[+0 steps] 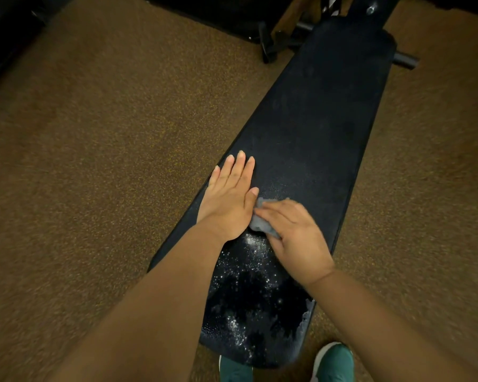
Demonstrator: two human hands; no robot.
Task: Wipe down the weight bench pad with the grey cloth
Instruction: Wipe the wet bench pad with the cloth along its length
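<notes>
The long black weight bench pad (320, 128) runs from the bottom centre up to the top right. Its near end glistens with wet droplets, and the covering is torn at the near right corner. My left hand (228, 199) lies flat on the pad's left edge, fingers together and holding nothing. Just to its right, my right hand (295, 232) presses the crumpled grey cloth (260, 224) against the pad. Most of the cloth is hidden under my fingers.
Brown speckled carpet (108, 161) surrounds the bench. The bench's metal crossbar (404, 60) sticks out at the far end, with dark equipment (232, 15) behind it. My green shoes (334, 362) stand at the pad's near end.
</notes>
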